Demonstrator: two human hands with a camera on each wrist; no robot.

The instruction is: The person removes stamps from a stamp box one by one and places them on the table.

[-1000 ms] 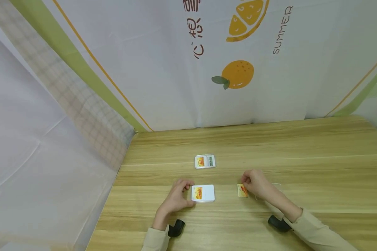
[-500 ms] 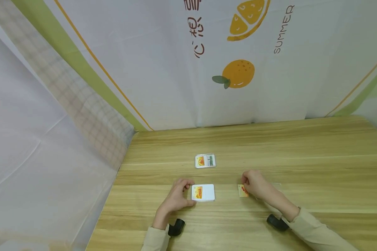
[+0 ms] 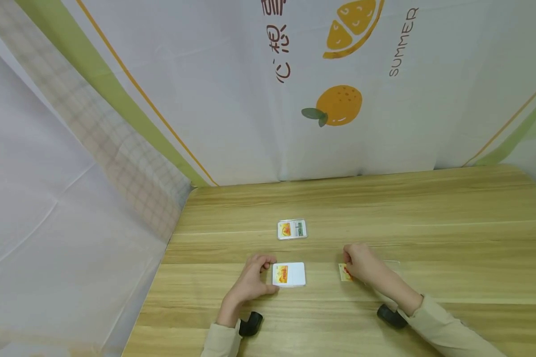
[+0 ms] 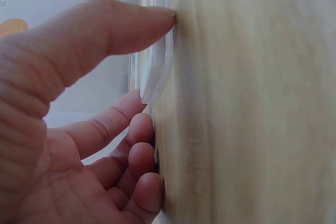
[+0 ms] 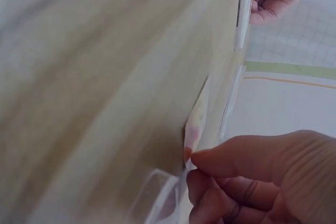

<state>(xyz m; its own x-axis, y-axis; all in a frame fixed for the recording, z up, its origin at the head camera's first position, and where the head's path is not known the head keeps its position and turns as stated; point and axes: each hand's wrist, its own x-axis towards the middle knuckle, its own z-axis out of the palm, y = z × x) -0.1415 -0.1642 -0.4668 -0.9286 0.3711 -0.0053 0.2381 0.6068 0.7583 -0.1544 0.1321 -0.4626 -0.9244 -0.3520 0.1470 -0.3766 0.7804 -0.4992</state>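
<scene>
My left hand (image 3: 248, 280) holds a clear plastic stamp case (image 3: 298, 274) on the table by its left end, thumb on the near edge and a finger at the far corner. The case has a white insert with an orange-yellow stamp (image 3: 281, 274) on its left half. In the left wrist view the thumb lies along the edge of the case (image 4: 157, 72). To the right, my right hand (image 3: 365, 264) pinches a small yellow stamp with a red print (image 3: 345, 272) between thumb and forefinger. The right wrist view shows this stamp (image 5: 195, 127) tilted, its right part hidden by the fingertips.
Behind the left hand's case lies another clear case (image 3: 292, 229) with two stamps in it. A clear plastic piece (image 3: 393, 266) lies partly under my right wrist. A printed cloth (image 3: 250, 124) hangs along the back edge of the wooden table (image 3: 429, 208).
My right hand has shifted slightly and covers a bit more of the yellow stamp. The right forearm has moved a little left. My left hand and both cases stay where they were.
</scene>
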